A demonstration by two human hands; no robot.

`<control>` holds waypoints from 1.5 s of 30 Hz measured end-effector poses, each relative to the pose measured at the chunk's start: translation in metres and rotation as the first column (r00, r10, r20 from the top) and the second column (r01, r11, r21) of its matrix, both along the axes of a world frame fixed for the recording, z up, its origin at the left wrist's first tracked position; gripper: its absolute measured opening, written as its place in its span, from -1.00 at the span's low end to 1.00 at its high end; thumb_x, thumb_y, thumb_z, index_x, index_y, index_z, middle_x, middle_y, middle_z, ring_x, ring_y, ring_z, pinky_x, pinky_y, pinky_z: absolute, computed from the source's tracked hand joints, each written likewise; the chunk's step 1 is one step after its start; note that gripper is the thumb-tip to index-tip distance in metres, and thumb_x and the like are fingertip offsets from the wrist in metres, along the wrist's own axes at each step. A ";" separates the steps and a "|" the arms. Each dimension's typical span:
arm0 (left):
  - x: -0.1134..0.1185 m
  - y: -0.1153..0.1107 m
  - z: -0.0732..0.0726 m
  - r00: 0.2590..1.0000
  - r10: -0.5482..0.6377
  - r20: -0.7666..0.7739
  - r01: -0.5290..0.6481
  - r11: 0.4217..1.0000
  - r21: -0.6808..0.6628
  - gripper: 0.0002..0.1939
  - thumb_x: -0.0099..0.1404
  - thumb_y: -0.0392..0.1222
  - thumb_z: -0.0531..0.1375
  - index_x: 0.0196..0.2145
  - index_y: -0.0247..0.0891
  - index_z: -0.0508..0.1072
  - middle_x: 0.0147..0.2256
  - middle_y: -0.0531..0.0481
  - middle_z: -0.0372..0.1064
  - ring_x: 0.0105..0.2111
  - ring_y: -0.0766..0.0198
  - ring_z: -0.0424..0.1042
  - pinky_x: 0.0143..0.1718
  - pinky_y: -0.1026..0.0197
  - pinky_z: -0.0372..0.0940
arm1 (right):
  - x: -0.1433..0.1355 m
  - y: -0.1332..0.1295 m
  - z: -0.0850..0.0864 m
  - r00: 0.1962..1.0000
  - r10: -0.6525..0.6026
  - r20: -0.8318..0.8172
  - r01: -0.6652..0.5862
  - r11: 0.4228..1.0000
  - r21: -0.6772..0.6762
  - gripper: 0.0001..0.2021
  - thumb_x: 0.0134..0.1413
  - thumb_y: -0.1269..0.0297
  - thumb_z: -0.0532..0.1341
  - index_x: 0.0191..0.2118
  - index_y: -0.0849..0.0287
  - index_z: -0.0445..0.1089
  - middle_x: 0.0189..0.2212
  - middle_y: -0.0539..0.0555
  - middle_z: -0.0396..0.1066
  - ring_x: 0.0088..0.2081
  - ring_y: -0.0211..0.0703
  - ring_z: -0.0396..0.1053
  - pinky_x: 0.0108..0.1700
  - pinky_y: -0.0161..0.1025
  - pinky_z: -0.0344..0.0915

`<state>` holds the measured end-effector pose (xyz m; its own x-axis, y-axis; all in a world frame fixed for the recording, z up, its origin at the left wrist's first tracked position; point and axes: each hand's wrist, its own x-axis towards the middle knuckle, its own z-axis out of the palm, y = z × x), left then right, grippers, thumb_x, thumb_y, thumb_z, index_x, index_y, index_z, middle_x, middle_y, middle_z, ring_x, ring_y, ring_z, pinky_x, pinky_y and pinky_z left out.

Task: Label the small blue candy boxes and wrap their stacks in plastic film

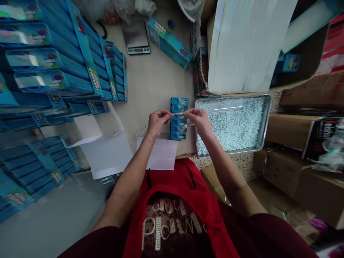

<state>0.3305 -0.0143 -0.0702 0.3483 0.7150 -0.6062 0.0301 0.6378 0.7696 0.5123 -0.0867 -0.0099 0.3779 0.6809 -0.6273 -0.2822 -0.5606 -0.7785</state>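
A row of small blue candy boxes point(178, 137) stands on the table in front of me. Above it, my left hand point(158, 122) pinches one end of a thin white strip point(177, 114), its fingers closed. The other end lies between the closed thumb and fingers of my right hand point(199, 121). A curled pale band point(188, 125) hangs beneath my right fingers; whether it belongs to the same strip, I cannot tell. Just right of that hand is a metal tray point(264, 134) full of small pale blue pellets.
Stacked blue boxes point(80, 71) rise on the left. A digital scale point(136, 36) and a tilted blue carton point(170, 43) lie farther back. White sheets point(161, 153) lie at the table's front edge. Cardboard boxes point(290, 132) crowd the right, beyond a large white panel point(244, 46).
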 end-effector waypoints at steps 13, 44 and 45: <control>0.022 0.059 -0.005 0.980 -0.133 -0.150 0.161 0.968 0.192 -0.90 0.33 -0.25 0.33 -0.35 -0.22 0.50 -0.43 0.06 0.48 -0.46 0.32 0.47 -0.32 0.25 0.41 | 0.007 0.041 -0.038 0.938 -0.010 0.346 0.018 1.000 -0.019 -0.64 0.06 -0.07 0.47 -0.40 0.14 0.52 -0.50 0.01 0.43 -0.40 -0.17 0.40 -0.38 -0.24 0.35; 0.026 0.073 -0.040 0.979 -0.107 -0.173 0.125 0.987 0.098 -0.72 0.09 -0.25 0.52 -0.36 -0.23 0.49 -0.47 0.01 0.46 -0.46 0.25 0.47 -0.35 0.18 0.41 | -0.001 0.047 -0.066 0.784 0.114 0.610 -0.001 0.983 -0.183 -0.70 0.19 -0.05 0.35 -0.34 0.10 0.52 -0.54 -0.04 0.36 -0.44 -0.16 0.28 -0.29 -0.18 0.16; 0.026 0.074 -0.044 0.984 -0.097 -0.147 0.106 0.993 0.056 -0.68 0.06 -0.24 0.54 -0.33 -0.22 0.49 -0.47 0.02 0.46 -0.46 0.24 0.48 -0.36 0.18 0.42 | 0.000 0.046 -0.068 0.778 0.099 0.621 0.020 0.983 -0.181 -0.69 0.17 -0.06 0.37 -0.30 0.09 0.50 -0.52 -0.04 0.36 -0.42 -0.15 0.30 -0.27 -0.18 0.17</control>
